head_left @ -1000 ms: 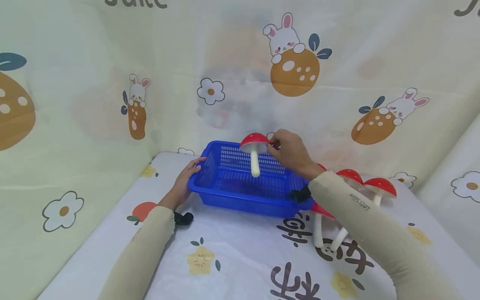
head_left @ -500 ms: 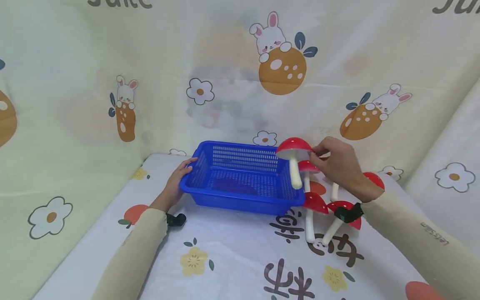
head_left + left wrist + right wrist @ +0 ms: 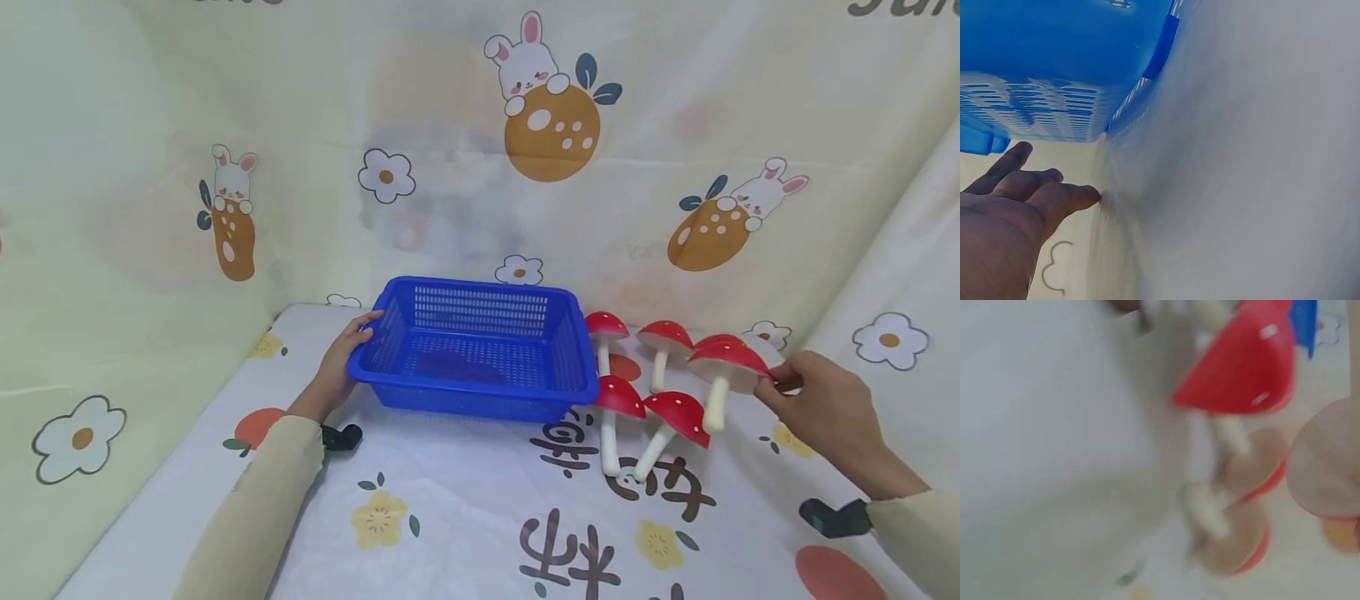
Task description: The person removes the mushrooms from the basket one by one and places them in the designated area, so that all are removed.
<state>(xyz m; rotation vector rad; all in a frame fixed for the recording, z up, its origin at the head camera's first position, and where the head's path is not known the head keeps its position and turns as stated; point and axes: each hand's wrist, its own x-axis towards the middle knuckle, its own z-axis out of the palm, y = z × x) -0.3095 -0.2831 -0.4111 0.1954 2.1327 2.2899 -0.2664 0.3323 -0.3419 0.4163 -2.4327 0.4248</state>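
A blue plastic basket [image 3: 472,404] with slotted sides stands on the cloth-covered table, and nothing lies in it. My left hand [image 3: 337,358] holds its left rim; the left wrist view shows several loosely extended fingers [image 3: 1063,200] below the basket wall [image 3: 1029,106]. At the right, my right hand [image 3: 828,408] pinches the cap edge of a red toy mushroom [image 3: 727,358] with white dots and a pale stem. Its cap underside [image 3: 1325,462] shows at the right edge of the right wrist view. Another cap is partly hidden behind it.
Several more toy mushrooms stand or lean right of the basket, among them a back one [image 3: 665,336], a front one [image 3: 618,396] and a tilted one [image 3: 677,412]. A printed cloth wall [image 3: 450,125] rises behind the table.
My right hand has carried the mushroom from over the basket to the right, down beside the other mushrooms. My left hand stays on the basket rim. The view has shifted slightly.
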